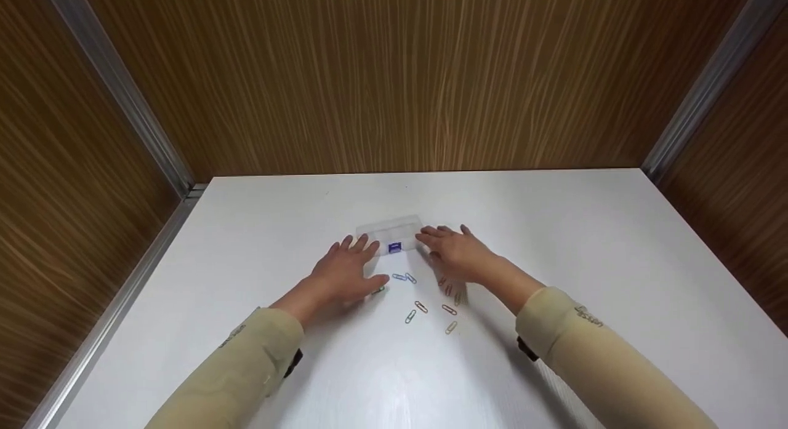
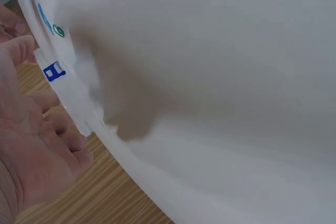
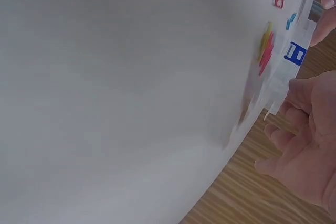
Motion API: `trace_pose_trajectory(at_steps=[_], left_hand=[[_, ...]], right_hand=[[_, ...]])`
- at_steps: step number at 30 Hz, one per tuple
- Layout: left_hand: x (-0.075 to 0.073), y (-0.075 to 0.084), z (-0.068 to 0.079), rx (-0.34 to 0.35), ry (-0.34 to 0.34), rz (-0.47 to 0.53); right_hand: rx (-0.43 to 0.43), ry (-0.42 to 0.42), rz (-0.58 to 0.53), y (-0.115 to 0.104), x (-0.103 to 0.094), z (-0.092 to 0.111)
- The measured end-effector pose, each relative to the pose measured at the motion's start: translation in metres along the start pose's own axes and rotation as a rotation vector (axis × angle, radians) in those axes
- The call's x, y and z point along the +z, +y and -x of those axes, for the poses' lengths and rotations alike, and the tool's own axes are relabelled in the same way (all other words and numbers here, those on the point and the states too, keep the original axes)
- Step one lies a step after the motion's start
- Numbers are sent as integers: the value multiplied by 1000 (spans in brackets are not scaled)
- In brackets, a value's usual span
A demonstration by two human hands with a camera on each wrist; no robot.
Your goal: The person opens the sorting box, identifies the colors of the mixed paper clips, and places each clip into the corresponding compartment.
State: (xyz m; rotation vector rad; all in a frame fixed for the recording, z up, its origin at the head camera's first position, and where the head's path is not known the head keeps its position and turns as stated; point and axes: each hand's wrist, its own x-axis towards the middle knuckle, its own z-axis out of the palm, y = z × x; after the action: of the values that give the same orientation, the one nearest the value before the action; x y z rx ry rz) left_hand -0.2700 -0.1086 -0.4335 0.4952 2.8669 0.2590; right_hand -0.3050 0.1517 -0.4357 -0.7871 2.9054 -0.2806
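A clear plastic box (image 1: 389,231) with a blue latch (image 1: 394,247) lies slightly turned on the white table, its lid down. My left hand (image 1: 346,272) is spread at its left end, fingertips at the front left corner. At the box's right end is my right hand (image 1: 458,252), fingertips at the edge and fingers loosely bent. Both wrist views show the latch, blue in the left wrist view (image 2: 54,71) and right wrist view (image 3: 295,53), between the hands. Near my left thumb lies a green paper clip (image 1: 378,289), partly hidden.
Two blue paper clips (image 1: 399,277) lie just in front of the box. Nearer me are scattered red (image 1: 449,309), green (image 1: 410,316) and yellow (image 1: 451,327) clips, with several more beside my right wrist. Wood-grain panels (image 1: 394,78) border the white table (image 1: 277,207) at the back and sides.
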Motion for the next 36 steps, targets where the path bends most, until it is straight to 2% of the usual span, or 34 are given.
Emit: trace_pose_trajectory(at_steps=[15,25,36], left_hand=[[6,24,-20,109,-16,5],[8,30,-21,130,-44,8],[11,31,-27,147,-21,22]], right_hand=[[-22,69,-15,34,4,38],[-15,70,-39,38,4,54],[-23,115,-54,44,10,58]])
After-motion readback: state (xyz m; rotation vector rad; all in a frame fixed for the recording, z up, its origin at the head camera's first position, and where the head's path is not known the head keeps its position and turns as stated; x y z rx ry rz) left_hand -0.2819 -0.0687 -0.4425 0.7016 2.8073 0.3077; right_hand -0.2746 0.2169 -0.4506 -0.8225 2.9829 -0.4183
